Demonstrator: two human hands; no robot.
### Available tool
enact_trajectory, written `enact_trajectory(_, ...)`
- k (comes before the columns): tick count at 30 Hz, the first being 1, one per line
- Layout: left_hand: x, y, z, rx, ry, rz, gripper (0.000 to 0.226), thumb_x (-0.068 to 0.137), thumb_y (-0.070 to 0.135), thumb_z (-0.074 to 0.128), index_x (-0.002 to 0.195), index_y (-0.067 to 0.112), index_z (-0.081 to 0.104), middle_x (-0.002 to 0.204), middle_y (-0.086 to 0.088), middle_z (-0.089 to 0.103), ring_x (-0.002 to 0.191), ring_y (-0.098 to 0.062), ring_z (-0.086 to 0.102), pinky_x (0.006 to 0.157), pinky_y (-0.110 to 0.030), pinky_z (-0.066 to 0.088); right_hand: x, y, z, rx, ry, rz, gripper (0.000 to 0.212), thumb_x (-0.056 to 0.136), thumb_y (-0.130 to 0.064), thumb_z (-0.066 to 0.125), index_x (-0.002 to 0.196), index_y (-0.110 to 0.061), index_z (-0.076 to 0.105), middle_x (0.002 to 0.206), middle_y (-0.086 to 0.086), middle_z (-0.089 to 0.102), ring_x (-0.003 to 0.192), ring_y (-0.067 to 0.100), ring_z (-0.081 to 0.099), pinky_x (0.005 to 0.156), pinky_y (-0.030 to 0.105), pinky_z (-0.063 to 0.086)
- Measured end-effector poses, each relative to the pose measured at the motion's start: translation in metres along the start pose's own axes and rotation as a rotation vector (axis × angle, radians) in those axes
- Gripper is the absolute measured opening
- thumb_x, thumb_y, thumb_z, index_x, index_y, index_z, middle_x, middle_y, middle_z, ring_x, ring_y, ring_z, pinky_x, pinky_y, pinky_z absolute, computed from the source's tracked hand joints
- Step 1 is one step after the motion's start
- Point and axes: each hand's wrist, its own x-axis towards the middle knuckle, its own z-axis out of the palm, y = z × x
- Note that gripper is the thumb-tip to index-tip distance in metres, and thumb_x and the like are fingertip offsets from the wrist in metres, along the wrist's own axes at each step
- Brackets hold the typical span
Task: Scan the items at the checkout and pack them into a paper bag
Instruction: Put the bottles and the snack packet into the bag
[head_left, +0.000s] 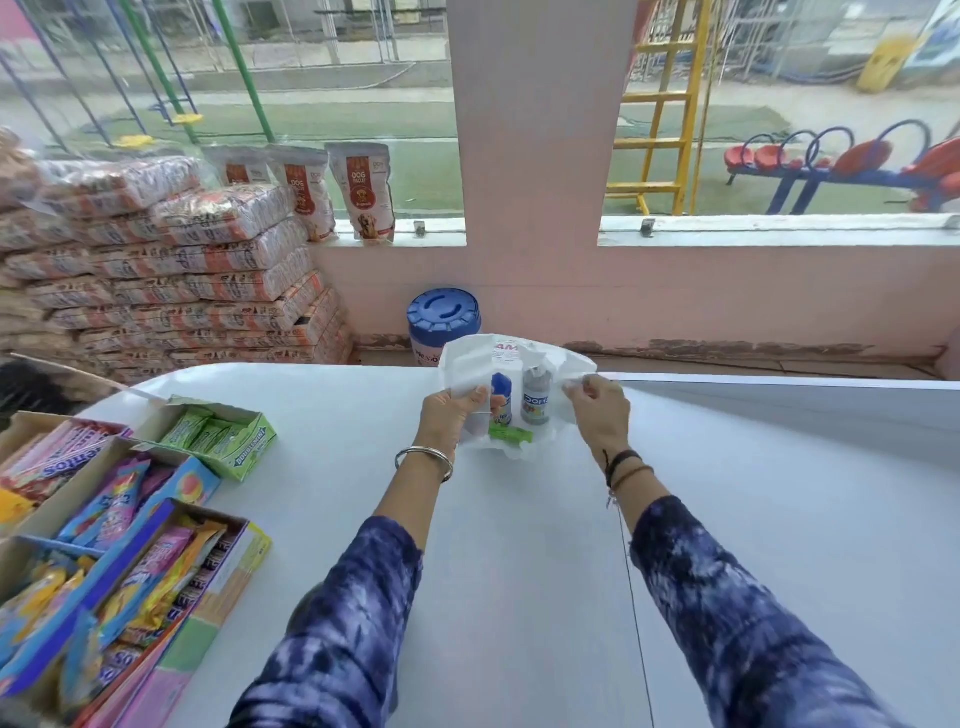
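Near the bench's far edge, left hand (451, 415) and right hand (597, 410) pinching open the paper bag (467, 364); two bottles (535, 397) and green packet (510, 433) inside. Packing probably near done.

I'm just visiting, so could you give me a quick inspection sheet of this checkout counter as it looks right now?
Surface: white counter, mostly bare in the middle.
Job's things: white paper bag held open; inside show a blue bottle, a grey bottle and a green packet.
Clutter: open candy boxes along the left edge.
Hands: left hand and right hand each grip a side of the bag's mouth.
Cables: nothing seen.
Surroundings: stacked sacks, dog food pouches on the sill, a blue-lidded tub, playground outside.
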Motion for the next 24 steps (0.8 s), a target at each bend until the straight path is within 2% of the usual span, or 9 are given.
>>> enact_trajectory(2,0.002,0.026,0.005,0.083,-0.04,0.043,0.013,0.083,0.014,0.064,0.088,0.004,0.071,0.062,0.001,0.075,0.067,-0.02,0.068,0.058,-0.023,0.053,0.008,-0.036,-0.007,0.059,-0.059,-0.022,0.031,0.083,-0.016,0.057,0.056,-0.014,0.044,0.055,0.001,0.039,0.063,0.02,0.039,0.052,0.029,0.028)
enact_trajectory(5,0.012,0.099,0.013,0.134,-0.057,0.147,0.013,0.085,0.011,0.062,0.087,0.0,0.068,0.061,0.0,0.074,0.06,-0.016,0.069,0.056,-0.024,0.056,0.028,-0.103,-0.027,0.268,-0.109,0.007,0.02,0.084,-0.01,0.06,0.065,-0.001,0.062,0.061,0.007,0.048,0.058,0.018,0.048,0.05,0.029,0.04)
enact_trajectory(8,0.013,0.175,0.026,0.131,-0.055,0.232,0.008,0.085,0.01,0.06,0.082,0.005,0.064,0.058,0.001,0.073,0.058,-0.014,0.07,0.061,-0.025,0.058,0.043,-0.174,-0.05,0.399,-0.053,-0.1,0.027,0.085,-0.005,0.06,0.059,-0.007,0.055,0.06,0.013,0.056,0.04,0.008,0.052,0.048,0.026,0.044)
enact_trajectory(11,0.012,0.21,0.034,0.18,0.01,0.213,0.011,0.085,0.004,0.059,0.074,0.001,0.061,0.046,-0.002,0.068,0.043,-0.011,0.065,0.047,-0.021,0.053,0.059,-0.211,-0.055,0.273,-0.047,-0.154,0.019,0.09,-0.009,0.056,0.093,0.008,0.065,0.113,0.03,0.063,0.073,0.013,0.047,0.064,0.031,0.051)
enact_trajectory(13,0.017,0.214,0.03,0.236,0.054,0.189,0.006,0.082,0.005,0.063,0.084,0.0,0.062,0.064,-0.01,0.073,0.06,-0.016,0.07,0.055,-0.025,0.056,0.065,-0.217,-0.05,0.193,-0.08,-0.14,0.018,0.09,-0.009,0.052,0.095,0.003,0.066,0.103,0.027,0.065,0.082,0.016,0.042,0.079,0.034,0.052)
enact_trajectory(15,0.024,0.214,0.024,0.313,0.051,0.191,0.015,0.084,0.007,0.059,0.098,0.006,0.061,0.098,-0.013,0.067,0.086,-0.022,0.066,0.064,-0.03,0.057,0.065,-0.218,-0.046,0.181,-0.045,-0.197,0.018,0.086,-0.007,0.052,0.07,-0.01,0.06,0.077,0.014,0.054,0.079,0.018,0.045,0.07,0.031,0.045)
enact_trajectory(19,0.013,0.211,0.02,0.254,0.068,0.225,0.039,0.083,0.012,0.059,0.121,0.005,0.057,0.11,-0.01,0.062,0.091,-0.023,0.058,0.049,-0.021,0.053,0.054,-0.207,-0.047,0.195,0.034,-0.347,0.018,0.09,-0.011,0.052,0.102,0.0,0.06,0.085,0.005,0.058,0.084,0.02,0.054,0.067,0.024,0.047)
enact_trajectory(21,0.003,0.203,0.019,0.365,0.109,0.213,0.041,0.083,0.015,0.062,0.117,-0.007,0.054,0.11,-0.018,0.061,0.093,-0.029,0.055,0.056,-0.025,0.054,0.038,-0.197,-0.051,0.204,0.042,-0.352,0.029,0.088,-0.01,0.056,0.114,-0.001,0.049,0.086,0.005,0.056,0.085,0.023,0.057,0.063,0.023,0.048)
enact_trajectory(24,-0.023,0.167,0.016,0.732,0.215,0.157,0.041,0.083,0.015,0.062,0.11,-0.013,0.047,0.112,-0.031,0.055,0.099,-0.039,0.053,0.089,-0.039,0.047,0.002,-0.161,-0.062,-0.112,0.012,-0.325,0.041,0.083,-0.011,0.06,0.119,-0.001,0.043,0.084,0.01,0.056,0.082,0.028,0.057,0.071,0.035,0.049)
